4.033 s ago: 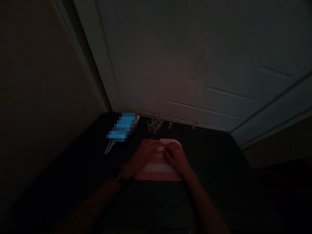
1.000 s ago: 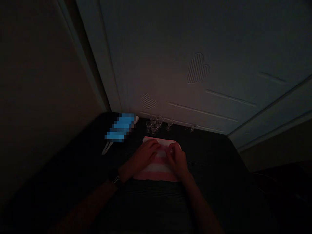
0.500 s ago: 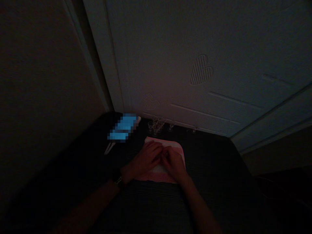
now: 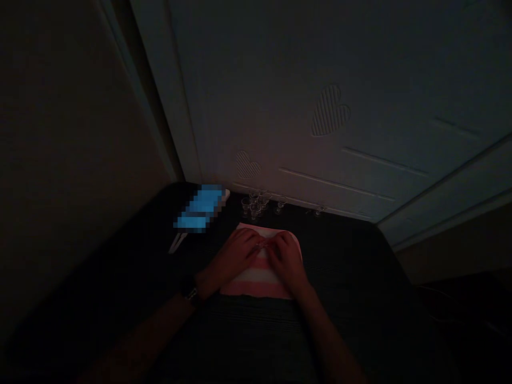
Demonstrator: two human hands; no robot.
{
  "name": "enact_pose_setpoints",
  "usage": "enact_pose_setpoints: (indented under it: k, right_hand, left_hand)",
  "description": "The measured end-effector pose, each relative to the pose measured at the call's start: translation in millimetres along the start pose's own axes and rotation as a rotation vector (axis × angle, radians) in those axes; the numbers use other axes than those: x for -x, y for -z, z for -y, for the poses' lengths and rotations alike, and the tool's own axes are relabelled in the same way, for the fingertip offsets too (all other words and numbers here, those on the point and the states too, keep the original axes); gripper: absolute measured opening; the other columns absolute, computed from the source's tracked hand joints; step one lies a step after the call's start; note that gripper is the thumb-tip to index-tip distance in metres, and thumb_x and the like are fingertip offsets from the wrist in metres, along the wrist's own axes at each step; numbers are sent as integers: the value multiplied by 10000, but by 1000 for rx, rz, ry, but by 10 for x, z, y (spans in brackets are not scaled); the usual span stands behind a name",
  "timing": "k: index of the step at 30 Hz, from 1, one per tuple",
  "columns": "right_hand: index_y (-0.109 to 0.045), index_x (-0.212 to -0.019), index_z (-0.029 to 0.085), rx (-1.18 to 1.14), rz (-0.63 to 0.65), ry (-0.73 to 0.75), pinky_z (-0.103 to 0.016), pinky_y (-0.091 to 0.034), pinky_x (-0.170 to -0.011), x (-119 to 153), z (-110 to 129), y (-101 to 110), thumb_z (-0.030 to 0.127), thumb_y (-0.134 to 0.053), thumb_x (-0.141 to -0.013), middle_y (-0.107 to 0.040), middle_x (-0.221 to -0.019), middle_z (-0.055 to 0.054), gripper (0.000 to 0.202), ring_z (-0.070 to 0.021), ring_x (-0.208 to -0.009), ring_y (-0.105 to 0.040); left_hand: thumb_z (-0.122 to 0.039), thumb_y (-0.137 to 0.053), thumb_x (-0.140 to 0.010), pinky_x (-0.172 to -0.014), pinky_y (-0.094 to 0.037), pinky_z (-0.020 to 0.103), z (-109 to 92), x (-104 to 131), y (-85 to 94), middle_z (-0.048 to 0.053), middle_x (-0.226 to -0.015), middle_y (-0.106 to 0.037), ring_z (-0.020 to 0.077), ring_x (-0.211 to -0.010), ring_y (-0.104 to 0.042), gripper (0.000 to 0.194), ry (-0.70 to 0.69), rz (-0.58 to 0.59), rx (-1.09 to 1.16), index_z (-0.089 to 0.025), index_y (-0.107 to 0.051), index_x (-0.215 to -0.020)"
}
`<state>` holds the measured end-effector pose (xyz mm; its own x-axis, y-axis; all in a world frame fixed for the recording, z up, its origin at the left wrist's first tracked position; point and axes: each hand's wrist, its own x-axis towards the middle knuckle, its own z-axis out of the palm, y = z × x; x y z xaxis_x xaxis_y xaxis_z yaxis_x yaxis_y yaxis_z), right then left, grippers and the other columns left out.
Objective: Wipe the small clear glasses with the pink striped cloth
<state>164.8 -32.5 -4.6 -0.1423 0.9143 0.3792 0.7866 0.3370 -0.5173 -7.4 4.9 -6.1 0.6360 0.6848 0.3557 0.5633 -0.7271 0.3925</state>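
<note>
A pink-and-white striped cloth (image 4: 252, 288) lies flat on the dark table. Over its upper part, my left hand (image 4: 240, 249) and my right hand (image 4: 285, 256) meet, fingers curled inward. Between the fingertips glints a small clear glass (image 4: 262, 245), gripped from both sides. Its shape is mostly hidden by the fingers and the dim light. A dark wristwatch (image 4: 191, 293) is on my left wrist.
Several small stemmed glasses (image 4: 255, 205) stand clustered behind the cloth. One glass (image 4: 280, 206) is just right of them, another (image 4: 319, 209) farther right. A lit device with a blurred screen (image 4: 200, 209) and strap lies left. A heart-patterned panel (image 4: 296, 149) rises behind.
The fingers have shifted, and the clear glass between them shows more plainly. More of the cloth's stripes are visible below the hands. The view has moved slightly.
</note>
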Motion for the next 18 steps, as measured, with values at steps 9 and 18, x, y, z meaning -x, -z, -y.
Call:
enact_pose_setpoints:
  k: [9,18]
  right_hand:
    - [-539,-878,186,20,-11,-22,-352,-379,-826,-2,0,-8,202,-498,-819,-535,-914,-62,74,-205,-902,-477]
    - [-511,-856,190,19,20,-6,-323,-379,-762,-2,-4,-4,237,-498,-811,-532,-858,-47,66,-192,-843,-473]
  left_hand:
    - [-179,-433,-861,-932,-351,365,-39,-12,34,37,-1044,-563,184,-1036,-460,208,-5,-7,9,-200,-561,-1024]
    - [-245,-492,-842,-952,-328,391,-4,-12,24,44,-1055,-551,201,-1052,-449,178,-12,-2,-4,-195,-554,-1001]
